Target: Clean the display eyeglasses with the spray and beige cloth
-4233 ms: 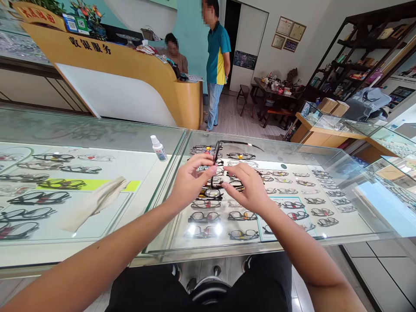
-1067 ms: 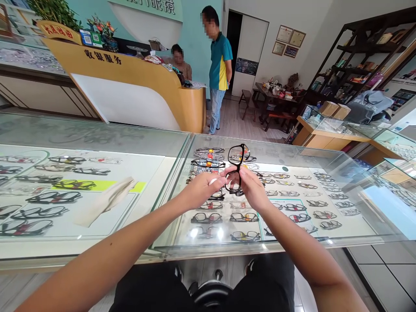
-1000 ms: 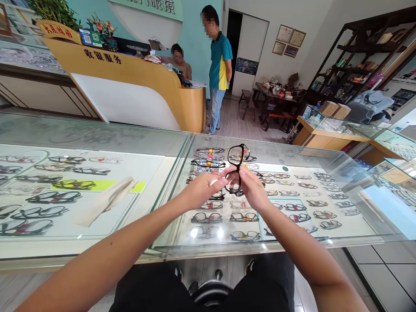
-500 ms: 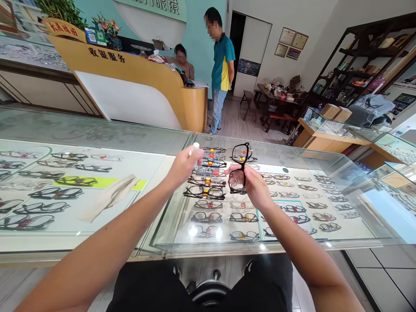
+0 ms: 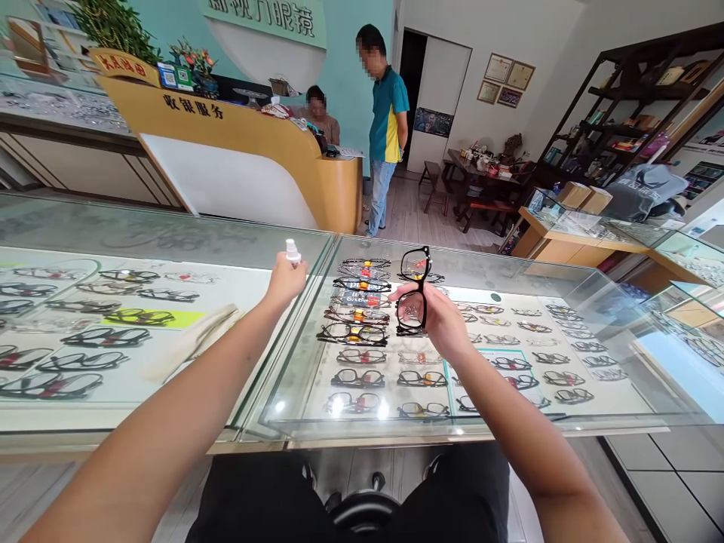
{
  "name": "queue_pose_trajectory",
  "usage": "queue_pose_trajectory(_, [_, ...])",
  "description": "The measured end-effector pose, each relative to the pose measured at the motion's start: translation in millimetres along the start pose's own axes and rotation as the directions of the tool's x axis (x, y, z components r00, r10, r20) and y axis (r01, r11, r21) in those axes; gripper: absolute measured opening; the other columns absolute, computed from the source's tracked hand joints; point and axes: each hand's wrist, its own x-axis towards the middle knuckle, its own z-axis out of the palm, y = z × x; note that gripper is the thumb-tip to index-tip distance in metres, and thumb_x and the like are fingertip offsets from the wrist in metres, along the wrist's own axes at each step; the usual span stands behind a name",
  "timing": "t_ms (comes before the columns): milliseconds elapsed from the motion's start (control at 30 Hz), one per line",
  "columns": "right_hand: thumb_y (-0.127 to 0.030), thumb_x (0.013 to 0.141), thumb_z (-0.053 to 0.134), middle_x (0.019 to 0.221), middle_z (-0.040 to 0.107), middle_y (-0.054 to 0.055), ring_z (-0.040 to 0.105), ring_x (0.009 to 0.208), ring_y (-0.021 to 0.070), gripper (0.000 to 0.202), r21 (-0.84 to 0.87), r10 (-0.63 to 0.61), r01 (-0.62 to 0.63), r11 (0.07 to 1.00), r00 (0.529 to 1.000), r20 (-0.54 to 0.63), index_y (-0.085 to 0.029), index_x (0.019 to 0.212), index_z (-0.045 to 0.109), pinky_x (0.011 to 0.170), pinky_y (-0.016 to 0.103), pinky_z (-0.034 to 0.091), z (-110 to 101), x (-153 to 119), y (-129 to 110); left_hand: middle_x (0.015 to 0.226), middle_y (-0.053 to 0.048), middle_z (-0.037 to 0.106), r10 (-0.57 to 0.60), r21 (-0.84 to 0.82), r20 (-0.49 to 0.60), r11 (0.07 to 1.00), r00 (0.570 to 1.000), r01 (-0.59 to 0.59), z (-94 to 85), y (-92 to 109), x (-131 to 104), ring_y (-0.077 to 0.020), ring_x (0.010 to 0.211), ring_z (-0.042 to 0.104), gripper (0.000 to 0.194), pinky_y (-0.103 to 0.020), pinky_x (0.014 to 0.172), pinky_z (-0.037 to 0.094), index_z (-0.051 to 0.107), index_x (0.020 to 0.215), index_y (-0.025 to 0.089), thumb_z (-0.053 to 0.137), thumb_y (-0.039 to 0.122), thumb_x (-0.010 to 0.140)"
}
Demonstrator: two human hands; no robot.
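My left hand (image 5: pixel 287 279) is closed round a small white spray bottle (image 5: pixel 292 252), whose top sticks up above the fingers, near the joint between two glass display cases. In my right hand (image 5: pixel 444 317) is a pair of black-framed glasses (image 5: pixel 421 290), pinched and turned on end, one lens above the other. Behind and left of these glasses, several pairs of spectacles (image 5: pixel 355 334) form a column on the right glass case (image 5: pixel 396 431). A cream cloth (image 5: pixel 195 339) lies on the left case, beside my left forearm.
More frames sit in rows in both cases. Beyond them stands a wooden counter (image 5: pixel 237 139) with a seated person (image 5: pixel 323 124) behind it and a standing person (image 5: pixel 388 113) at its right end. Farther right are a dark table (image 5: pixel 486 170) and shelves (image 5: pixel 622 98).
My left hand has moved left with the white bottle, away from the black glasses. My right hand still holds the glasses in nearly the same place. The view has shifted slightly.
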Motion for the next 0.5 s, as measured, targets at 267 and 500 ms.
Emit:
queue_pose_trajectory(267, [-0.058, 0.101, 0.059, 0.115, 0.081, 0.011, 0.071, 0.091, 0.0236, 0.042, -0.042, 0.015, -0.016, 0.999, 0.999, -0.037, -0.021, 0.115, 0.074, 0.077, 0.036, 0.057, -6, 6, 2, 0.109, -0.009, 0.063, 0.018, 0.083, -0.004, 0.996, 1.000, -0.018, -3.3, -6, 5, -0.0283, 0.105, 0.065, 0.048, -0.047, 0.106, 0.053, 0.052, 0.122, 0.019, 0.071, 0.012, 0.078])
queue_pose_trajectory(500, [-0.057, 0.101, 0.061, 0.115, 0.080, 0.011, 0.067, 0.086, 0.0213, 0.040, -0.009, 0.014, -0.014, 1.000, 0.998, -0.069, -0.021, 0.112, 0.076, 0.077, 0.034, 0.055, -15, 8, -2, 0.154, -0.020, 0.057, 0.077, 0.333, -0.013, 0.941, 0.997, -0.069, -84.8, 19, -2, -0.0289, 0.135, 0.062, 0.072, -0.047, 0.112, 0.056, 0.042, 0.160, 0.014, 0.071, 0.009, 0.094])
